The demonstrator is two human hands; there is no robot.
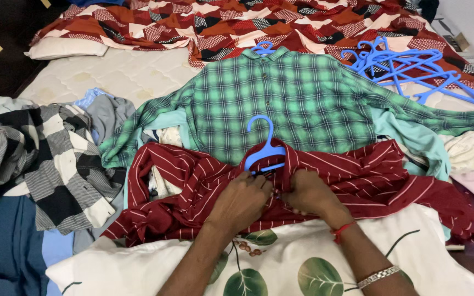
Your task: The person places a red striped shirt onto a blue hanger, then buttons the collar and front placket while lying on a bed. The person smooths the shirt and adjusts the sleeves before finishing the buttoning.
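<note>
A person leans over a bed point(127, 71) covered in clothes. Both hands are on a red shirt point(357, 175) with thin white stripes. The red shirt lies spread out near the person, partly on top of a green checked shirt point(292, 104).

The left hand point(241, 200) is curled, and its fingers pinch the red cloth near the collar. The right hand point(309, 193) is just beside it, almost touching, and its fingers are bent and pinch the cloth too. A red string and a shiny metal band sit on the right wrist.

A blue hanger point(265, 148) is inside the red shirt. Its hook sticks up out of the collar, right above the two hands, and rests on the green shirt.

The green shirt lies flat with its sleeves out. A bit of another blue hook shows at its collar.

A pile of blue hangers point(407, 68) lies far back on the right. A black and white checked shirt point(56, 164) lies on the left. A red patterned sheet point(220, 22) is bunched at the top of the bed. A white pillow point(303, 263) with green leaves is under the person's arms.
</note>
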